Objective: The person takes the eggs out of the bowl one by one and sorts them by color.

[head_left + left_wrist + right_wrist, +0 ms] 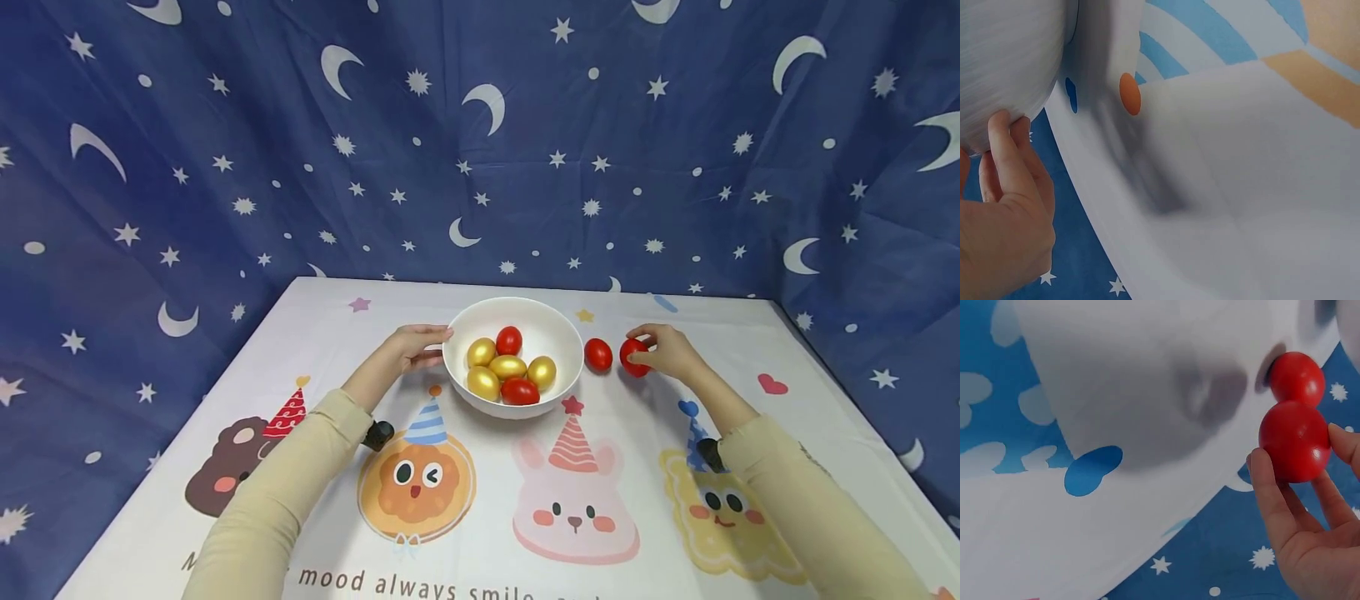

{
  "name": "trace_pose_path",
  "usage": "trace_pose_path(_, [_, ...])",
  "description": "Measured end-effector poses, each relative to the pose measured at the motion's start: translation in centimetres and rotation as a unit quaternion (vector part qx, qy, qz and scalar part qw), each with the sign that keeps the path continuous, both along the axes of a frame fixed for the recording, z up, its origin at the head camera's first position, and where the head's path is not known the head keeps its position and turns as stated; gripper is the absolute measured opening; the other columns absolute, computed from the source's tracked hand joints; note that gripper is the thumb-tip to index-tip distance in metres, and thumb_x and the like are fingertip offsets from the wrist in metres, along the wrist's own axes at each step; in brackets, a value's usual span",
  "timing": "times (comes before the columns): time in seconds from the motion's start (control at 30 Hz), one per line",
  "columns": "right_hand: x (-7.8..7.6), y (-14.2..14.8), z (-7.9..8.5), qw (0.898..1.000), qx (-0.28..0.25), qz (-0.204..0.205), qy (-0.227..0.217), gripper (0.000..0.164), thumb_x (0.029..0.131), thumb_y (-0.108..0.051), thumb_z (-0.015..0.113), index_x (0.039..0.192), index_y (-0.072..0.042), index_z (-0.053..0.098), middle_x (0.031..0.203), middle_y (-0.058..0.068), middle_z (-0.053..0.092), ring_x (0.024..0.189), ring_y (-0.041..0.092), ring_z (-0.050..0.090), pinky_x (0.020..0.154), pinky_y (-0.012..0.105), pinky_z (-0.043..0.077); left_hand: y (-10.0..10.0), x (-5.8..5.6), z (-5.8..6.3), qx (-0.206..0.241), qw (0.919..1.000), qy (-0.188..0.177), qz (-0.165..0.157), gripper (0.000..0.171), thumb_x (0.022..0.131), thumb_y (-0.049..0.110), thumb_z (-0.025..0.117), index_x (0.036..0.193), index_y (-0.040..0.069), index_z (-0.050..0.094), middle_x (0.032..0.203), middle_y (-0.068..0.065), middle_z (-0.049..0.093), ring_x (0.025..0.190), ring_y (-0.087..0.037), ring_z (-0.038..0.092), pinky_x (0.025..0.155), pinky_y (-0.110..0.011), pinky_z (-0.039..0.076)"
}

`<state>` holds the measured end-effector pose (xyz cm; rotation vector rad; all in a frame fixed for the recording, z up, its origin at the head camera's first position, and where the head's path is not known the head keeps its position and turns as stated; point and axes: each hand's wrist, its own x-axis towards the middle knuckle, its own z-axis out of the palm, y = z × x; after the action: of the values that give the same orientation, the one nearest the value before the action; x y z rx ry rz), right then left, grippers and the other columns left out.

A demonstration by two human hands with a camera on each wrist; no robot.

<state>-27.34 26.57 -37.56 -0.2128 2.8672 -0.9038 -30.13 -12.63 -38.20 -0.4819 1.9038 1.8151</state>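
Note:
A white bowl holds several gold eggs and two red ones. At its left side my left hand grips the bowl by the rim. In the left wrist view the fingers of that hand lie against the bowl's curved outer wall. To the right of the bowl, my right hand holds a red egg between thumb and fingers. Another red egg lies on the table between the held egg and the bowl. The right wrist view shows the held egg overlapping the other one.
A white cloth printed with cartoon faces covers the table. Behind it hangs a blue curtain with moons and stars. Dark wrist cameras sit near both sleeves.

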Motion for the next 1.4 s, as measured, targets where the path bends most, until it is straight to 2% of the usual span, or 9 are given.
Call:
trace_pose_path(0.27, [-1.5, 0.2, -0.5, 0.999, 0.002, -0.024, -0.037, 0.044, 0.085, -0.011, 0.063, 0.123, 0.009, 0.052, 0.113, 0.035, 0.053, 0.090, 0.035, 0.058, 0.072, 0.033, 0.063, 0.2, 0.0, 0.4, -0.003, 1.0000, 0.002, -0.008, 0.047, 0.091, 0.021, 0.063, 0.136, 0.011, 0.051, 0.133, -0.010, 0.052, 0.086, -0.014, 0.061, 0.064, -0.015, 0.060])
trace_pose_path(0.6, [-3.1, 0.2, -0.8, 0.997, 0.019, -0.043, -0.065, 0.043, 0.086, -0.012, 0.062, 0.123, 0.009, 0.052, 0.113, 0.033, 0.053, 0.089, 0.033, 0.058, 0.070, 0.035, 0.063, 0.1, 0.0, 0.0, 0.024, 0.9997, 0.003, -0.001, 0.046, 0.093, 0.017, 0.060, 0.137, 0.009, 0.049, 0.115, -0.006, 0.056, 0.078, -0.012, 0.061, 0.068, -0.017, 0.061])
trace_pose_path(0.83, [-3.3, -0.2, -0.9, 0.994, 0.023, -0.042, -0.096, 0.042, 0.086, -0.011, 0.062, 0.122, 0.009, 0.052, 0.112, 0.031, 0.054, 0.089, 0.031, 0.058, 0.070, 0.035, 0.063, 0.0, 0.1, 0.1, 0.024, 0.9997, 0.002, 0.002, 0.046, 0.092, 0.017, 0.061, 0.136, 0.009, 0.050, 0.120, -0.008, 0.056, 0.086, -0.016, 0.062, 0.071, -0.018, 0.061])
trace_pose_path(1.23, [-3.7, -0.3, -1.1, 0.992, 0.040, -0.035, -0.114, 0.045, 0.088, -0.015, 0.061, 0.125, 0.008, 0.049, 0.117, 0.032, 0.052, 0.095, 0.034, 0.057, 0.073, 0.040, 0.063, 0.0, 0.0, 0.1, 0.017, 0.9999, 0.003, 0.002, 0.044, 0.092, 0.017, 0.061, 0.134, 0.010, 0.052, 0.124, -0.008, 0.055, 0.082, -0.013, 0.061, 0.070, -0.018, 0.061])
trace_pose_path(1.4, [-3.7, -0.6, -1.0, 0.991, 0.046, -0.035, -0.117, 0.046, 0.089, -0.016, 0.061, 0.127, 0.007, 0.048, 0.119, 0.033, 0.051, 0.096, 0.035, 0.057, 0.074, 0.041, 0.063, 0.0, 0.1, 0.2, 0.013, 0.9999, 0.002, 0.001, 0.045, 0.092, 0.018, 0.062, 0.135, 0.011, 0.052, 0.131, -0.010, 0.053, 0.086, -0.014, 0.062, 0.070, -0.018, 0.061])
